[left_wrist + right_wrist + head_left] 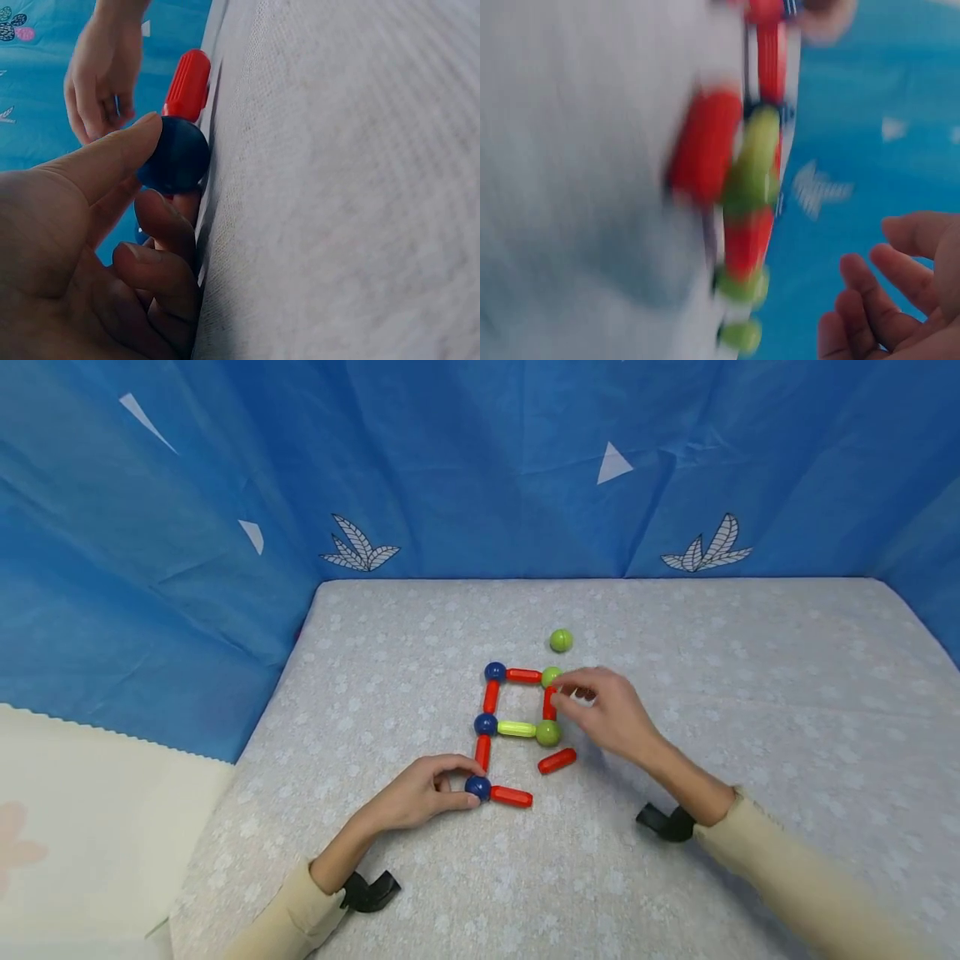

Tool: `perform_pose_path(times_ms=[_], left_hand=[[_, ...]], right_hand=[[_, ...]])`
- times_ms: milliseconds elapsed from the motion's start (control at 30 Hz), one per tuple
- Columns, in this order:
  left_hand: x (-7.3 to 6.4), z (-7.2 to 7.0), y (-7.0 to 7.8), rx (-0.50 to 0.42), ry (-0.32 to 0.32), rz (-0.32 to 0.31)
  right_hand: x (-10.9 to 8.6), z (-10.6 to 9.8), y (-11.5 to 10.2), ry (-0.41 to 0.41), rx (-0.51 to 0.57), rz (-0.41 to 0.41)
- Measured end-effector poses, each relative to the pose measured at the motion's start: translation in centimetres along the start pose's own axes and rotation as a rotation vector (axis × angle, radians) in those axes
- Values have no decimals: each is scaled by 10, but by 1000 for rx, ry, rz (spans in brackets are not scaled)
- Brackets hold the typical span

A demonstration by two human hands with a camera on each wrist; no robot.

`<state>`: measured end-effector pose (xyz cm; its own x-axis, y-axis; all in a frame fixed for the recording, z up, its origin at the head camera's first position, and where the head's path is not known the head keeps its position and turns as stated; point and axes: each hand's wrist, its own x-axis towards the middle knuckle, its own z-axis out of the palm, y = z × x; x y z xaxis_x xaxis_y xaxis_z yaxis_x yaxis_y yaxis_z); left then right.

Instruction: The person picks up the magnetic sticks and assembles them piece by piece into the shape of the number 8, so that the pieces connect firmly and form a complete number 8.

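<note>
Red rods, a lime rod [516,728] and blue and green balls lie joined on the cloth, making a square with a leg. My left hand [427,789] pinches the nearest blue ball [477,787] between thumb and fingers; the left wrist view shows the thumb on this ball [177,157]. From that ball a red rod [512,797] sticks out to the right. My right hand [611,710] hovers beside the square's right side, by the upper green ball [551,677] and a red rod [550,703]. Nothing is between its loosely bent fingers [907,262] in the right wrist view.
A loose red rod [557,761] lies just below the lower green ball [548,732]. Beyond the square sits a separate green ball [561,640]. Blue curtains [510,468] stand behind and left of the cloth-covered table [787,693].
</note>
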<state>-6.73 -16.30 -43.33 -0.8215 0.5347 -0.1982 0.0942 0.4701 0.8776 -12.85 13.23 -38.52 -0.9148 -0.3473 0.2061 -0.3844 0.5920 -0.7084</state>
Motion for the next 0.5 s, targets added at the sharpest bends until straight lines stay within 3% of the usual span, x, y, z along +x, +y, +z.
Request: perform_pose_path(times_ms=[233, 500], left_hand=[[0, 1, -1, -14, -3, -19], [0, 0, 0, -1, -3, -4]], right_hand=[[56, -23, 45, 2, -20, 157], [82, -10, 74, -14, -11, 254]])
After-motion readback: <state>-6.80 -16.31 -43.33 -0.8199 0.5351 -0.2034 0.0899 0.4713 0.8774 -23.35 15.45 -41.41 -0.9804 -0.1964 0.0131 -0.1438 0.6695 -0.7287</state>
